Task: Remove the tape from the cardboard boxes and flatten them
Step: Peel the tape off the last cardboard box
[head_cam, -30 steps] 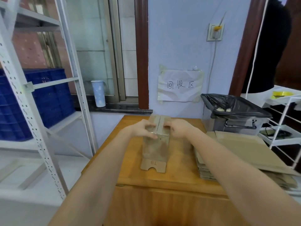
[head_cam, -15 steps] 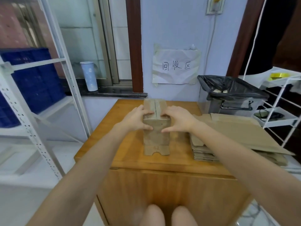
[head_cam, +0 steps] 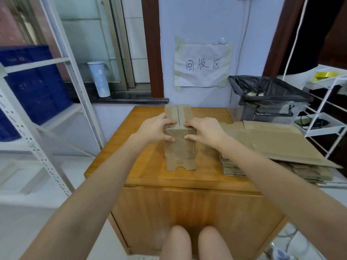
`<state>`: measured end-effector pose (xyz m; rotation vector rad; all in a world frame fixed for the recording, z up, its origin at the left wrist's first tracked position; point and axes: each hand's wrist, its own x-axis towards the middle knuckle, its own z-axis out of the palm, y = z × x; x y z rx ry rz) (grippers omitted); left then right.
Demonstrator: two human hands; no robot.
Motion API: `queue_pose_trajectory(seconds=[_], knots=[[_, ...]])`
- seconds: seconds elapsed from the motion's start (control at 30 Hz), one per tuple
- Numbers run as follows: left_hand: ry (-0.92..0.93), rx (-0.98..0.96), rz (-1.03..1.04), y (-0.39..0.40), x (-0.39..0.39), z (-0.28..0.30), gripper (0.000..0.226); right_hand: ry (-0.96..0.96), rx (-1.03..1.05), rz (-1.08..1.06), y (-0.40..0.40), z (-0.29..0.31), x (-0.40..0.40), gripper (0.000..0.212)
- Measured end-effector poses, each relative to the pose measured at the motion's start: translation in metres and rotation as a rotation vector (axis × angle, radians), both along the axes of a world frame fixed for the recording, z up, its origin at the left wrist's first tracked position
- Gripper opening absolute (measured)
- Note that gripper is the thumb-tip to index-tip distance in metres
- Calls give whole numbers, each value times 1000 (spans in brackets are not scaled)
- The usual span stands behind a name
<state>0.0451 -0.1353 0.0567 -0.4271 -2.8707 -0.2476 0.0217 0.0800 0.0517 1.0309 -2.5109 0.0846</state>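
Observation:
A small brown cardboard box stands on the wooden table, its two top flaps meeting at a centre seam and a notched flap lying flat toward me. My left hand grips the box's top left edge, fingers on the top and thumb on the front face. My right hand grips the top right edge the same way. Tape on the seam is hard to make out.
A stack of flattened cardboard lies on the table's right side. Behind it stands a bin with a black bag. A white wire rack is at the far right, a metal shelf with blue crates at left.
The camera has tilted down and nearer, so my knees now show. Both hands stay on the box top, thumbs now down on its front face.

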Motion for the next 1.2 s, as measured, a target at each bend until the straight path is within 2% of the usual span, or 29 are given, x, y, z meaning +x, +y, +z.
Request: queue_pose_trajectory(seconds=[0.13, 0.4, 0.57, 0.77, 0.93, 1.03, 1.2], knots=[[35, -72, 9, 2, 1, 2, 78, 96, 127, -43, -6, -2, 3, 58], [87, -164, -18, 3, 1, 2, 70, 76, 104, -65, -9, 3, 1, 51], [97, -364, -40, 8, -1, 10, 67, 72, 94, -32, -10, 2, -1, 48], [128, -400, -37, 8, 1, 7, 65, 108, 105, 4, -9, 1, -3, 44], [129, -443, -39, 9, 1, 7, 71, 107, 0, 14, -6, -5, 0, 43], [140, -526, -25, 12, -1, 7, 69, 128, 90, -53, -10, -5, 2, 52], [186, -682, -13, 18, 0, 6, 64, 135, 184, -71, -18, 4, 2, 50]])
